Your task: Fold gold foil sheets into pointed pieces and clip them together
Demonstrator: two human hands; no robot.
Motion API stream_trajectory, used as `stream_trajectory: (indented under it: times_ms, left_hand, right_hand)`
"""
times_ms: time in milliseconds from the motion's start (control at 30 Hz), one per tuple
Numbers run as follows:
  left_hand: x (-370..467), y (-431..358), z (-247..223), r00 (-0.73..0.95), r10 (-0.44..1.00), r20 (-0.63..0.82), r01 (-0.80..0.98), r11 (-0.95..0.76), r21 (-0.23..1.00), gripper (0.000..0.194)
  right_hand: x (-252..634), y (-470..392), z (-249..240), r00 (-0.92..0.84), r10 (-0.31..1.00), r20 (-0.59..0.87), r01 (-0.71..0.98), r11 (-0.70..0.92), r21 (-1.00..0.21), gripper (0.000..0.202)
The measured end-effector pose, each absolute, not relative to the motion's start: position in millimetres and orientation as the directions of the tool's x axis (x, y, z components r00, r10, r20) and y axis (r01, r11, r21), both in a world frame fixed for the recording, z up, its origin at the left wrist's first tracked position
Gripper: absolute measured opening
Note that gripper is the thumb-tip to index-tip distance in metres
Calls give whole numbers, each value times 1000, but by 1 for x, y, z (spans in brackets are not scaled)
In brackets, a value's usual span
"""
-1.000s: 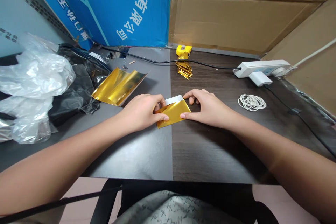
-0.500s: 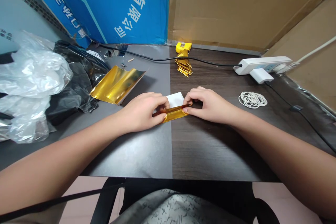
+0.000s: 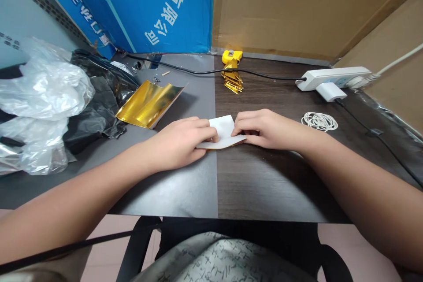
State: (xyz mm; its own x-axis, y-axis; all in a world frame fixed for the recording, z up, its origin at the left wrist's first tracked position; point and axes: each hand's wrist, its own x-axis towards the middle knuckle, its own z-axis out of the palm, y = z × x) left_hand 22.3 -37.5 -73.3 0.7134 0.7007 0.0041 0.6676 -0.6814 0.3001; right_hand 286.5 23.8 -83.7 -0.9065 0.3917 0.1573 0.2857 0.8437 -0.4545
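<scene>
Between my hands lies a small sheet of gold foil paper (image 3: 222, 128), its white side up and its near edge bent upward. My left hand (image 3: 185, 141) pinches the left end, fingers on the white face and thumb beneath. At the other end my right hand (image 3: 261, 128) grips the paper between curled fingers and thumb. Only a thin gold line shows under the near edge. Left of my left hand rests a larger curled gold foil sheet (image 3: 148, 103), touched by neither hand.
A yellow tape measure (image 3: 231, 56) and folded gold foil strips (image 3: 233, 80) sit at the back. White rubber bands (image 3: 319, 121) and a power strip (image 3: 333, 77) are on the right. A black cable (image 3: 198, 72) crosses the table. Plastic bags (image 3: 49, 92) pile up at left.
The near edge of the paper, earlier folded over with its gold side showing, has opened back so its white side shows. Both hands still hold the ends, with the left fingers shifted onto the white face.
</scene>
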Motion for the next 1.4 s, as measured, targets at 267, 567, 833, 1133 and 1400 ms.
stream_trajectory:
  times_ms: [267, 567, 833, 1133, 1400]
  left_hand:
    - [13, -47, -83, 692, 709, 139, 644, -692, 327, 13]
    - [-1, -52, -107, 743, 596, 305, 542, -803, 249, 32]
    - [-8, -43, -105, 796, 550, 251, 456, -819, 349, 31]
    - [-18, -37, -100, 845, 498, 197, 401, -833, 381, 33]
    - [-19, -40, -101, 870, 473, 141, 408, -850, 335, 37]
  right_hand:
    - [287, 26, -87, -913, 367, 175, 262, 860, -438, 23]
    - [297, 16, -97, -910, 354, 216, 273, 904, -330, 25]
    - [280, -10, -90, -920, 285, 269, 292, 956, -14, 28]
    - [280, 0, -97, -903, 351, 248, 317, 934, -167, 37]
    - [271, -3, -98, -911, 288, 295, 284, 957, -58, 30]
